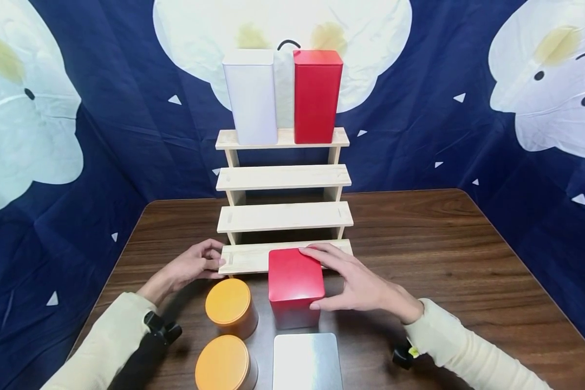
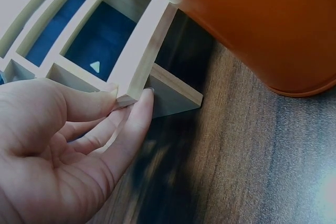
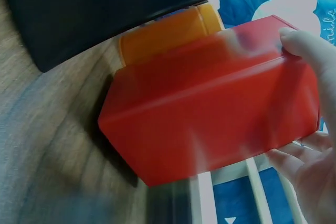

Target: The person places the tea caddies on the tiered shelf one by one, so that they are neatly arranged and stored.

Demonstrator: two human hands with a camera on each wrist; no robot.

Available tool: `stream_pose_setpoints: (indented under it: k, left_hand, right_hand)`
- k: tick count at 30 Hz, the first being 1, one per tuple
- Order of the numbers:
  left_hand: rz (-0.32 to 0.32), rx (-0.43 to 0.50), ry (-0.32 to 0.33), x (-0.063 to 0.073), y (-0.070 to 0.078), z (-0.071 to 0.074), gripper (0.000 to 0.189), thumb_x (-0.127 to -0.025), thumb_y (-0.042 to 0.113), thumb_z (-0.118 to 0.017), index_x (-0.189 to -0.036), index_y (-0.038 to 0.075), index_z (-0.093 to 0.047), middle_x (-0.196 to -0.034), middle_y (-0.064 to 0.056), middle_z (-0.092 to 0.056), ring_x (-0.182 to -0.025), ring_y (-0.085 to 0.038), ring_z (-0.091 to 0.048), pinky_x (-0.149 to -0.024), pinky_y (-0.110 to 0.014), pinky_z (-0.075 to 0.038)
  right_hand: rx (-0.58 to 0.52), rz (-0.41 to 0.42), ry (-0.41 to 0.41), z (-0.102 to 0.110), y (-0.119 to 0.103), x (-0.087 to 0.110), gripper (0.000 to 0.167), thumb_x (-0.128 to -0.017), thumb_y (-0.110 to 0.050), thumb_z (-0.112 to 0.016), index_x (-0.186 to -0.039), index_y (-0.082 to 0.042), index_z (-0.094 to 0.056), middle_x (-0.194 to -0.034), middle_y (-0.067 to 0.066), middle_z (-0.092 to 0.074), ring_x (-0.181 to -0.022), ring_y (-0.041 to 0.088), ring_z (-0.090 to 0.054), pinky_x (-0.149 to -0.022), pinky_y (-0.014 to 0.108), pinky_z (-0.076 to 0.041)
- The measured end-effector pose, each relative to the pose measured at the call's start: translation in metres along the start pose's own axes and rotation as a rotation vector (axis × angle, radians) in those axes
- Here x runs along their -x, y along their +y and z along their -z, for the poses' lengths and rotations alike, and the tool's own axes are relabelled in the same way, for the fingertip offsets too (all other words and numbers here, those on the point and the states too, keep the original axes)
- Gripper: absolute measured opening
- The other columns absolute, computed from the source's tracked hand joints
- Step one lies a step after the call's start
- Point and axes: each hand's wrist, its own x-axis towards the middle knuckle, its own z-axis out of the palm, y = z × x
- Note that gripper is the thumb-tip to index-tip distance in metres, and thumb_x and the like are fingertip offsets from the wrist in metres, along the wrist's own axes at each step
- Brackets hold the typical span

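My left hand (image 1: 195, 264) pinches the left end of the lowest board of a wooden step shelf (image 1: 285, 216), thumb above and a finger below, as the left wrist view shows (image 2: 100, 129). My right hand (image 1: 353, 279) grips a tall red square tin (image 1: 296, 276) near its top, thumb on the near side and fingers on the far side. In the right wrist view the red tin (image 3: 210, 114) stands close in front of the shelf. Two orange round tins (image 1: 228, 301) and a silver square tin (image 1: 307, 357) stand nearer to me.
On the top step stand a white square tin (image 1: 251, 100) and another red square tin (image 1: 317, 97), side by side. The shelf sits on a brown wooden table (image 1: 443, 260). A dark blue cloth (image 1: 127, 108) with white cloud shapes hangs behind and at both sides.
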Motion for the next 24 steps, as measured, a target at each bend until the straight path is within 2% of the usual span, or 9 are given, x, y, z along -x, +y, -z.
stream_pose_setpoints:
  k: [4,9,15,24]
  left_hand:
    - [0.006,0.005,-0.002,0.000,0.000,0.000,0.044,-0.094,-0.001,-0.053,-0.132,-0.006,-0.032,-0.100,-0.012,-0.053,-0.085,-0.017,-0.062,-0.082,-0.038,-0.059]
    - [0.009,0.004,-0.001,0.000,0.000,0.000,0.043,-0.094,0.000,-0.054,-0.132,-0.005,-0.033,-0.100,-0.012,-0.053,-0.085,-0.017,-0.062,-0.081,-0.037,-0.059]
    - [0.013,0.004,0.003,0.000,-0.002,0.000,0.043,-0.094,-0.001,-0.054,-0.132,-0.005,-0.034,-0.100,-0.012,-0.053,-0.084,-0.017,-0.062,-0.082,-0.039,-0.059]
    - [0.016,-0.005,0.007,0.000,-0.001,0.001,0.044,-0.094,-0.001,-0.054,-0.133,-0.005,-0.033,-0.101,-0.013,-0.053,-0.085,-0.017,-0.062,-0.082,-0.038,-0.059]
  right_hand:
    - [-0.010,0.006,0.009,0.007,-0.005,-0.002,0.085,-0.073,-0.057,-0.075,-0.145,-0.028,-0.039,-0.144,-0.004,-0.040,-0.128,0.015,-0.042,-0.097,0.037,-0.050]
    - [0.000,0.006,0.011,0.018,-0.011,-0.005,0.085,-0.073,-0.057,-0.074,-0.145,-0.031,-0.039,-0.143,-0.007,-0.040,-0.128,0.012,-0.041,-0.096,0.041,-0.048]
    - [-0.004,0.057,0.024,0.031,-0.019,-0.014,0.085,-0.072,-0.051,-0.078,-0.145,-0.027,-0.040,-0.144,-0.006,-0.041,-0.130,0.012,-0.041,-0.100,0.039,-0.048]
    - [-0.019,0.139,0.056,0.057,-0.037,-0.035,0.088,-0.069,-0.037,-0.085,-0.144,-0.024,-0.042,-0.143,-0.005,-0.043,-0.128,0.012,-0.041,-0.092,0.032,-0.053]
